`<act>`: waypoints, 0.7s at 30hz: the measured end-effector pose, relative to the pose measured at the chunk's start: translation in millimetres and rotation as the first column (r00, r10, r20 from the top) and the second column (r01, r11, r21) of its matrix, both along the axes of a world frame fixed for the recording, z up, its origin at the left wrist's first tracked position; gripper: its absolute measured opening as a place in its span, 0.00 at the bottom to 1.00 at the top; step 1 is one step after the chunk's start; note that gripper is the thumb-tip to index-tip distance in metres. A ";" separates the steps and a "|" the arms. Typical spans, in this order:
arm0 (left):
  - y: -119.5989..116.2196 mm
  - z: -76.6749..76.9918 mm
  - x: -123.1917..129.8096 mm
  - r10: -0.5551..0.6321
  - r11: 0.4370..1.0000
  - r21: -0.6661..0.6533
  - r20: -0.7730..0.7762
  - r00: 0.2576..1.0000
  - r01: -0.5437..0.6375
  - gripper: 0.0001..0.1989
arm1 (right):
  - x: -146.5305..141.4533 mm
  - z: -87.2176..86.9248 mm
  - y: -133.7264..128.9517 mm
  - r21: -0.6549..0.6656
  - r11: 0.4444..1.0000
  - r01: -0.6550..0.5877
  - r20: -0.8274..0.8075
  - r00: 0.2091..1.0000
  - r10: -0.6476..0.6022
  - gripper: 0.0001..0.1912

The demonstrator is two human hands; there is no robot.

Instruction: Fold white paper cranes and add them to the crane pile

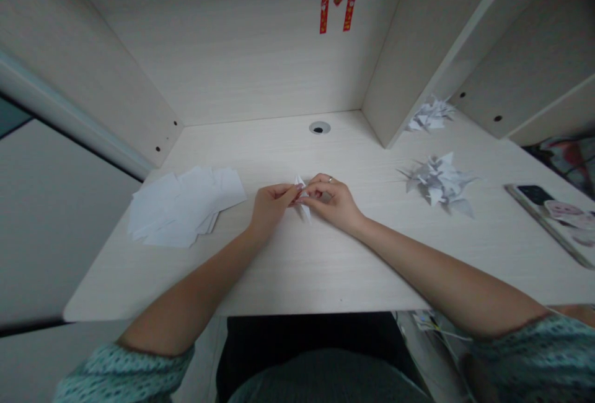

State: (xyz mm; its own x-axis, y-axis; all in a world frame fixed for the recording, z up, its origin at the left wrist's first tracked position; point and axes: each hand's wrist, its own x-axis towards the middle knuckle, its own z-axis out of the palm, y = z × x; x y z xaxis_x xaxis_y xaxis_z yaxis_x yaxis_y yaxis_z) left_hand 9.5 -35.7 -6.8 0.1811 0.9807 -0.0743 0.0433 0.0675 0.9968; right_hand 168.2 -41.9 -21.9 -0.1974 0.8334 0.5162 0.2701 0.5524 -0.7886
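A small folded white paper piece (pixel 305 212), narrow and pointed at both ends, is held just above the middle of the desk. My left hand (pixel 275 204) pinches it from the left, thumb and forefinger closed on its centre. From the right, my right hand (pixel 333 201), with a ring on one finger, grips the same paper between thumb and fingertips. The fingers cover the paper's middle, so its folds there are hidden. Left of my hands lies a spread stack of white paper sheets (pixel 176 208). To the right sits a pile of folded paper cranes (pixel 439 181).
Another heap of folded white paper (pixel 431 114) lies farther back, behind the upright divider panel (pixel 395 99). A phone (pixel 553 217) rests at the desk's right. A round cable hole (pixel 320 128) is near the back wall. The pale desk (pixel 288 285) ends close to my body.
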 end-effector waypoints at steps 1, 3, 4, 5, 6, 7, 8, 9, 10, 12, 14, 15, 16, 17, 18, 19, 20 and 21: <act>0.0 0.3 0.0 -0.002 1.000 -0.005 0.012 1.000 0.002 0.17 | 0.2 -0.3 -0.3 0.017 1.000 0.003 0.016 1.000 -0.003 0.09; -0.3 1.2 0.0 -0.008 1.000 -0.009 0.033 0.999 0.009 0.17 | 0.5 -0.6 -0.9 0.056 0.998 0.009 0.053 0.999 -0.012 0.07; -0.5 1.8 0.0 -0.013 1.000 -0.010 0.038 0.999 0.013 0.17 | 0.5 -0.6 -1.3 0.071 0.997 0.012 0.069 0.997 -0.017 0.07; -0.8 2.4 0.0 -0.017 1.000 -0.011 0.040 0.999 0.018 0.17 | 0.5 -0.5 -1.6 0.080 0.997 0.015 0.082 0.996 -0.022 0.06; -1.0 2.9 0.0 -0.022 1.000 -0.013 0.041 0.999 0.023 0.17 | 0.3 -0.4 -2.0 0.083 0.996 0.017 0.093 0.995 -0.025 0.06; -1.2 3.3 0.1 -0.024 1.000 -0.015 0.044 0.999 0.024 0.17 | 0.2 -0.3 -2.2 0.083 0.996 0.020 0.103 0.994 -0.028 0.06; -1.4 3.5 0.2 -0.025 1.000 -0.018 0.049 0.998 0.026 0.17 | 0.1 -0.1 -2.4 0.080 0.996 0.025 0.109 0.993 -0.033 0.06; -1.5 3.5 0.4 -0.027 0.999 -0.019 0.056 0.998 0.028 0.17 | 0.0 0.0 -2.5 0.077 0.997 0.031 0.111 0.993 -0.040 0.06; -1.5 3.3 0.5 -0.026 0.999 -0.020 0.062 0.998 0.027 0.17 | -0.1 0.1 -2.5 0.074 0.996 0.040 0.112 0.993 -0.048 0.07; -1.3 2.3 0.9 -0.018 1.000 -0.019 0.066 0.998 0.019 0.17 | 0.0 0.4 -2.3 0.070 0.996 0.051 0.113 0.992 -0.059 0.07; -0.8 0.9 1.1 -0.009 1.000 -0.014 0.055 0.998 0.010 0.16 | 0.1 0.6 -2.0 0.062 0.997 0.050 0.106 0.993 -0.057 0.07; -0.4 0.1 1.0 -0.008 1.000 -0.011 0.051 0.999 0.009 0.16 | 0.0 0.6 -1.8 0.053 0.997 0.050 0.091 0.994 -0.055 0.07; 0.2 -0.8 0.9 -0.008 1.000 -0.007 0.051 0.999 0.008 0.16 | -0.1 0.5 -1.5 0.041 0.998 0.051 0.068 0.996 -0.054 0.07; 1.0 -1.7 0.6 -0.010 1.000 -0.006 0.055 0.998 0.010 0.15 | -0.4 0.3 -1.0 0.025 0.998 0.053 0.037 0.998 -0.054 0.07; 1.8 -2.7 0.3 -0.008 1.000 -0.009 0.063 0.998 0.009 0.15 | -0.7 -0.2 -0.4 0.007 0.998 0.054 0.002 0.999 -0.054 0.07; 2.8 -3.7 -0.2 0.003 1.000 -0.019 0.078 0.997 -0.001 0.15 | -1.1 -0.7 0.5 -0.009 0.999 0.051 -0.031 0.998 -0.052 0.07; 3.8 -4.6 -0.6 0.021 0.999 -0.032 0.096 0.995 -0.018 0.15 | -1.5 -1.4 1.4 -0.023 0.999 0.044 -0.061 0.997 -0.046 0.07; 4.8 -5.4 -1.0 0.044 0.998 -0.045 0.113 0.993 -0.039 0.16 | -1.9 -2.2 2.4 -0.034 0.999 0.034 -0.084 0.996 -0.037 0.07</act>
State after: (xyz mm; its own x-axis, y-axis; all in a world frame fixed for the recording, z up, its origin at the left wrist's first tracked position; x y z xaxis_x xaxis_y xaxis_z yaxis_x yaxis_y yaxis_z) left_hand 8.5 -30.9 -12.2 0.1498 0.9839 -0.0974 -0.0744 0.1094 0.9912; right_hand 166.3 -39.4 -24.1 -0.1240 0.8559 0.5021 0.2206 0.5171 -0.8270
